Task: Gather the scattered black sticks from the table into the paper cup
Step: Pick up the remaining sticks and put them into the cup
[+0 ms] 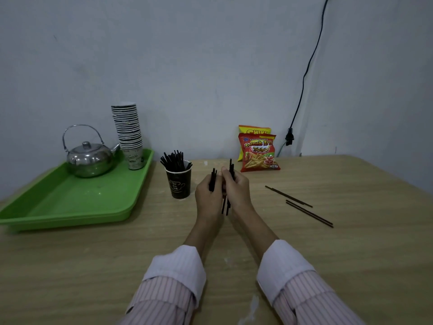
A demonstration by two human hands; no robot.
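Note:
A black paper cup (179, 185) stands upright on the wooden table, holding several black sticks (174, 160) that fan out above its rim. Just right of the cup, my left hand (208, 198) and my right hand (237, 191) are pressed close together, both closed around an upright bundle of black sticks (226, 207). Stick ends poke out above and below my fingers. Three loose black sticks (309, 213) lie on the table to the right of my hands.
A green tray (70, 202) at the left carries a steel kettle (90, 158) and a tall stack of paper cups (128, 130). Two snack bags (259, 152) lean against the back wall. A black cable (304, 78) hangs down the wall.

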